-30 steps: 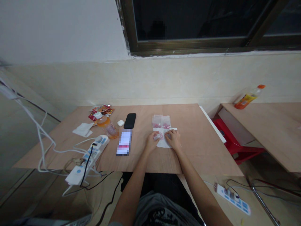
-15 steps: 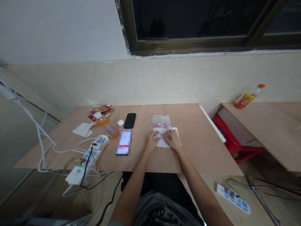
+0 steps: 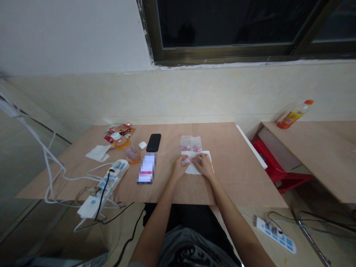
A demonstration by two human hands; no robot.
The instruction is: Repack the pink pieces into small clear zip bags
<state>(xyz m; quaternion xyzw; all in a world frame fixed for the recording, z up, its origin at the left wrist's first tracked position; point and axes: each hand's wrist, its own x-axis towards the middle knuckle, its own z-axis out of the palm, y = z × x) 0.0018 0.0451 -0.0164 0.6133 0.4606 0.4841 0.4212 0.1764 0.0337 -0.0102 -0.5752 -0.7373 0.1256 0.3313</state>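
A white paper sheet (image 3: 206, 152) lies on the wooden table, with two clear plastic bags (image 3: 190, 142) holding small pink-red pieces just beyond it. My left hand (image 3: 179, 165) is at the sheet's left side, its fingers closed on a small clear packet (image 3: 184, 161). On the right part of the sheet rests my right hand (image 3: 204, 163), fingers bent and pressed together at small pink bits (image 3: 191, 161). What its fingertips pinch, if anything, is too small to make out.
Left on the table (image 3: 228, 185) are a lit phone (image 3: 147, 168), a black phone (image 3: 154, 142), a white case (image 3: 142, 145), an orange drink bottle (image 3: 127, 149), a tissue (image 3: 98, 152), red wrappers (image 3: 119, 131) and a power strip (image 3: 103, 188) with cables. A red stool (image 3: 280, 172) stands right.
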